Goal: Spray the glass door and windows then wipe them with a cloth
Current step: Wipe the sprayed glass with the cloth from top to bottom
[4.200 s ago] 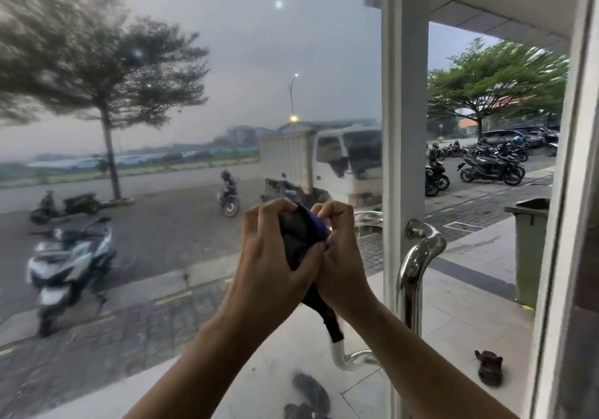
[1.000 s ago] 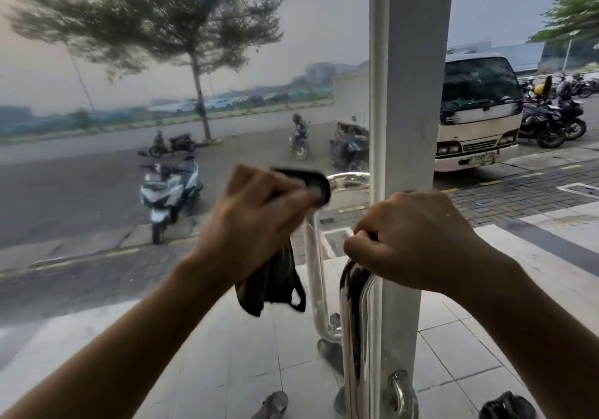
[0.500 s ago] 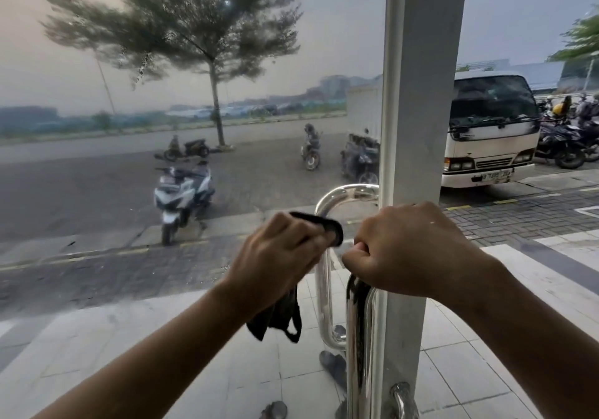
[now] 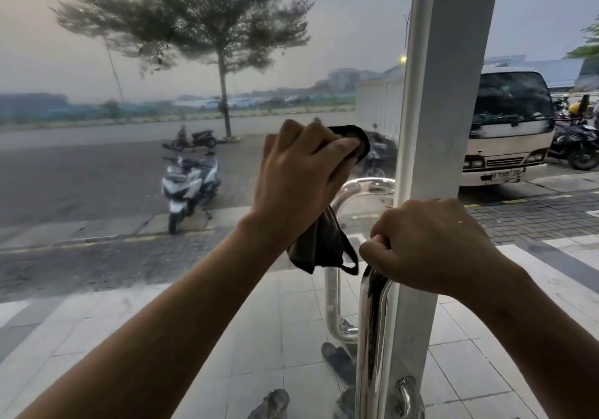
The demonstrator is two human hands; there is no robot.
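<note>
Before the glass door (image 4: 129,191), near centre, my left hand (image 4: 301,182) curls its fingers round the dark cloth (image 4: 319,246), whose loose end hangs toward 6 o'clock. At 4 o'clock my right hand (image 4: 431,243) wraps its fingers round the steel door handle (image 4: 372,337).

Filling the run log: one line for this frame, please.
stage: wiping | left hand: holds cloth at glass | right hand: grips handle

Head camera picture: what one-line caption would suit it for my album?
Left hand holds a dark cloth at the glass door while the right hand grips its steel handle.
</note>
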